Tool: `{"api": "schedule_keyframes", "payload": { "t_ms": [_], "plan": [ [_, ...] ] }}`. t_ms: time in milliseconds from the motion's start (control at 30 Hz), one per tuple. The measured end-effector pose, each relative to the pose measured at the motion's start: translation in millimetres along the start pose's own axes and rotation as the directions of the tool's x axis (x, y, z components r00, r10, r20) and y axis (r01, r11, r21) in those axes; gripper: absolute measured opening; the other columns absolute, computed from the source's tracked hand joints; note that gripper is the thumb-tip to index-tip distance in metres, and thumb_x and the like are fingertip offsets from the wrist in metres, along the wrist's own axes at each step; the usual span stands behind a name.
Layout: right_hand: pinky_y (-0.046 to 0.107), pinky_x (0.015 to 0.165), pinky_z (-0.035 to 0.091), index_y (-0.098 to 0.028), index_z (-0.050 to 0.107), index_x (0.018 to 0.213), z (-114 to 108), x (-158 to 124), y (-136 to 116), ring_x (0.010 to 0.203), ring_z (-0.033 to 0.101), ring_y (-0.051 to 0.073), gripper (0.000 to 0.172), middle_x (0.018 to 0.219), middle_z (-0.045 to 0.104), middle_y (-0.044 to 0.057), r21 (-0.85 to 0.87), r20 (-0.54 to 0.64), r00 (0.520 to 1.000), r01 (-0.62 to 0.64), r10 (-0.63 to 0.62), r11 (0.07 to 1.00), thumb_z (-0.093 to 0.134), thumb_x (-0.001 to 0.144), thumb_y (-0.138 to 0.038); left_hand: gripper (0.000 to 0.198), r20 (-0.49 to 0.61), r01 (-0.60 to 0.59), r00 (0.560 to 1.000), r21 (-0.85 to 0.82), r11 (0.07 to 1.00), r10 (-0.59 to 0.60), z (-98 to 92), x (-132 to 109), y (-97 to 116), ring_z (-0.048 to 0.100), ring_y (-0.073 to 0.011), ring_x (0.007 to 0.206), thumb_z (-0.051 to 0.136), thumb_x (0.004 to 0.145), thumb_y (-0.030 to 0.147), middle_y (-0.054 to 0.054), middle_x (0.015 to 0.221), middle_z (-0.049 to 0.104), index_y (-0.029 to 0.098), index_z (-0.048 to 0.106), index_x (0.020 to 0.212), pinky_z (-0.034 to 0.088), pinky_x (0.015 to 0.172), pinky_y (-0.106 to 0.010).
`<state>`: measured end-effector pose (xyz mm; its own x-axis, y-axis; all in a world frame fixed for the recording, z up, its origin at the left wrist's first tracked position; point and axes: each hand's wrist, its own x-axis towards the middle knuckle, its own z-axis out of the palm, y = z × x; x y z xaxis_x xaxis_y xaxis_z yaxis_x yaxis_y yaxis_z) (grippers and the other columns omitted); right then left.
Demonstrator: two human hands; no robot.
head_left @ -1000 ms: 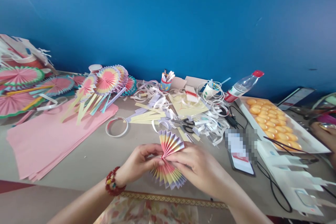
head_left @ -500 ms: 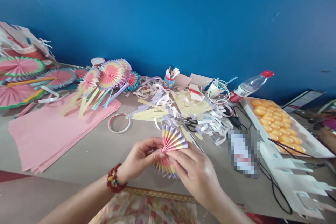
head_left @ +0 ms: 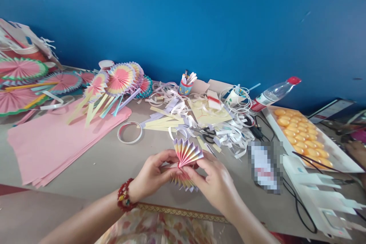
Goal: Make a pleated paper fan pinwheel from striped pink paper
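Observation:
Between my hands, just above the table's front part, is a pleated paper fan point(head_left: 187, 153) with pink, yellow and lilac bands. It is pinched at its middle, so one half flares upward and the other shows below. My left hand point(head_left: 153, 173), with a red bead bracelet point(head_left: 125, 195) at the wrist, grips the fan's centre from the left, thumb in front. Closed on the right side of the same centre is my right hand point(head_left: 213, 179). Its thumb presses near the middle fold. The fingers behind the paper are partly hidden.
A tape roll point(head_left: 129, 132) and pink paper sheets point(head_left: 57, 145) lie left, below finished paper fans point(head_left: 121, 79). Paper scraps point(head_left: 233, 137) and scissors point(head_left: 208, 135) are ahead. To the right are a bottle point(head_left: 276, 93), a tray of orange domes point(head_left: 347, 160) and a power strip point(head_left: 314, 198).
My right hand has shifted its hold; its thumb now lies near the fan's centre and its fingers have drawn back behind. The upper half of the fan has tilted slightly.

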<state>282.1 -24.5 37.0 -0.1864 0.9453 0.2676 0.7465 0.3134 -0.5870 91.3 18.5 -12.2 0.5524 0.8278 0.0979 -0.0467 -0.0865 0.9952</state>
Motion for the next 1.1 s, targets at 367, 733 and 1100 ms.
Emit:
{"api": "schedule_keyframes", "payload": {
  "t_ms": [367, 733, 1100],
  "plan": [
    [0.032, 0.084, 0.053, -0.022, 0.073, 0.094, -9, 12, 4, 0.097, 0.068, 0.023, 0.015, 0.104, 0.073, 0.006, 0.034, 0.179, 0.981, -0.082, 0.074, 0.996, 0.063, 0.083, -0.020, 0.027, 0.024, 0.039, 0.999, 0.023, 0.999, -0.039, 1.9, 0, 4, 0.069, -0.0182, 0.093, 0.068, 0.086, 0.030, -0.006, 0.101, 0.074, 0.019, 0.064, 0.110, 0.055, 0.081, -0.024],
    [0.031, 0.077, 0.054, -0.022, 0.074, 0.093, -9, 14, 4, 0.087, 0.070, 0.022, 0.015, 0.095, 0.075, 0.004, 0.061, 0.231, 0.965, -0.142, 0.124, 0.988, 0.065, 0.082, -0.021, 0.025, 0.017, 0.013, 1.000, 0.071, 0.997, -0.014, 1.6, 0, 4, 0.070, -0.0173, 0.094, 0.066, 0.087, 0.028, -0.006, 0.103, 0.074, 0.019, 0.064, 0.111, 0.055, 0.082, -0.023],
    [0.030, 0.079, 0.053, -0.022, 0.072, 0.094, -11, 16, 3, 0.089, 0.069, 0.021, 0.018, 0.097, 0.074, 0.003, 0.059, 0.249, 0.963, -0.121, 0.102, 0.991, 0.061, 0.082, -0.016, 0.023, 0.013, 0.016, 1.000, 0.098, 0.995, -0.017, 1.3, -1, 5, 0.070, -0.0183, 0.094, 0.065, 0.088, 0.028, -0.006, 0.102, 0.074, 0.019, 0.064, 0.109, 0.056, 0.082, -0.024]
  ]
}}
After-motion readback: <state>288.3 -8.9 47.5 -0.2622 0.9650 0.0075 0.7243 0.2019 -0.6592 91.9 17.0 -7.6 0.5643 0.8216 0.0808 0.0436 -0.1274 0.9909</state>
